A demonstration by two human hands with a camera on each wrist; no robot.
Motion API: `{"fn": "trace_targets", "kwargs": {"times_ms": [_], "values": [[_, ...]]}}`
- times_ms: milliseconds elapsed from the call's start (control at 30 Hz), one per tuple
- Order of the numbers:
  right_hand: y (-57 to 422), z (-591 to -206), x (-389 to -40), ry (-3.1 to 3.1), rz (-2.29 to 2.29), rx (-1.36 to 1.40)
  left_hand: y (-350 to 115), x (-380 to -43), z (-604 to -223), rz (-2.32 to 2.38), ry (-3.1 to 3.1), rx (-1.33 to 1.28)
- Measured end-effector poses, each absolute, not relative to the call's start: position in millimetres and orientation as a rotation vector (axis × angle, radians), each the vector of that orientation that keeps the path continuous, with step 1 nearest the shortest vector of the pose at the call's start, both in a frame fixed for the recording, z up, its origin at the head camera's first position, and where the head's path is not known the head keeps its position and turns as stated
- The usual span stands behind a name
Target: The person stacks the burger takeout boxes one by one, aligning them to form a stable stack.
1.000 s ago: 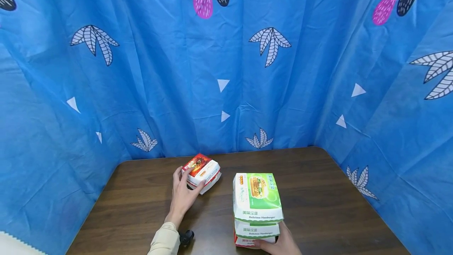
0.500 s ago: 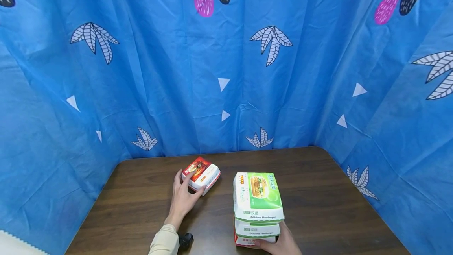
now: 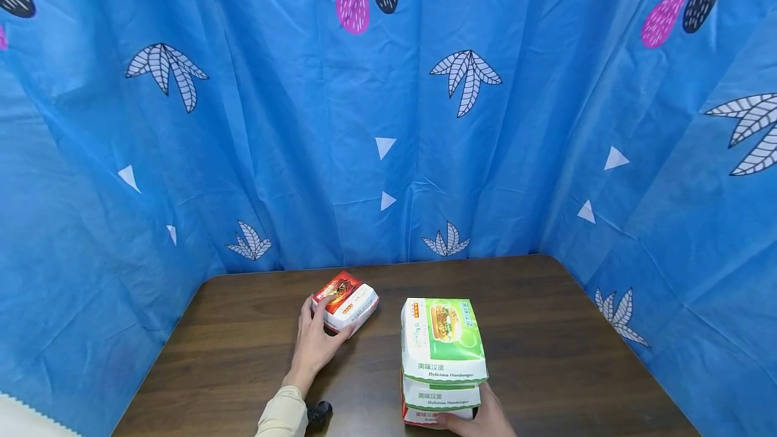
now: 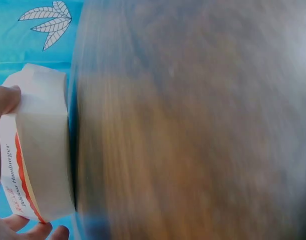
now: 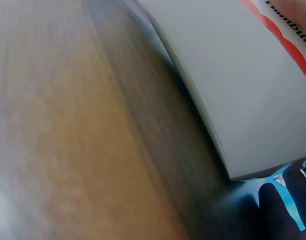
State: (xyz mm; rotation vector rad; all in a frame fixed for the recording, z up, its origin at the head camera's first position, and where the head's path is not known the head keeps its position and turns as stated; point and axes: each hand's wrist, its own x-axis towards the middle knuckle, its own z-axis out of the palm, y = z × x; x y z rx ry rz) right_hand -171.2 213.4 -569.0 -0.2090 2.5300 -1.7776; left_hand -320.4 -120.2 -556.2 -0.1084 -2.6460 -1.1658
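My left hand (image 3: 314, 342) grips a red and white hamburger box (image 3: 351, 302) near the table's back edge, fingers over its far left side and thumb at its near side. Close up in the left wrist view, the box's plain white lower half (image 4: 45, 150) lies along the tabletop between thumb and fingers. At the front stands a stack of three boxes: a green hamburger box (image 3: 446, 336) on top, another green one (image 3: 440, 395) below, a red-edged hamburger box (image 3: 427, 417) lowest. My right hand (image 3: 482, 417) holds that lowest box, thumb on its front; the other fingers are hidden behind the stack.
The brown wooden table (image 3: 546, 342) has a blue patterned curtain (image 3: 388, 100) hanging behind it and along both sides. A small black device (image 3: 319, 414) sits at the left wrist, below the cream sleeve (image 3: 282, 413).
The red box under my left hand has tipped and settled slightly lower and nearer, with less of its lower side showing. My right hand and the stack have stayed put.
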Motion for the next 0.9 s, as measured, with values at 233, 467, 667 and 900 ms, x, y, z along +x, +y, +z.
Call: {"fn": "trace_targets", "kwargs": {"times_ms": [233,467,667,900], "values": [[212,-568,-171,2.487,-1.810,-0.201,-126,-319,-553,-1.171,-2.594,-0.098],[212,-567,-171,2.458,-1.827,-0.220,-126,-314,-538,-1.222,-2.569,-0.084],[211,-566,-172,2.477,-1.818,-0.174,-121,-312,-519,-1.256,-2.547,-0.089],[212,-567,-172,2.522,-1.790,-0.194,-114,-307,-493,-1.284,-2.508,-0.134]]}}
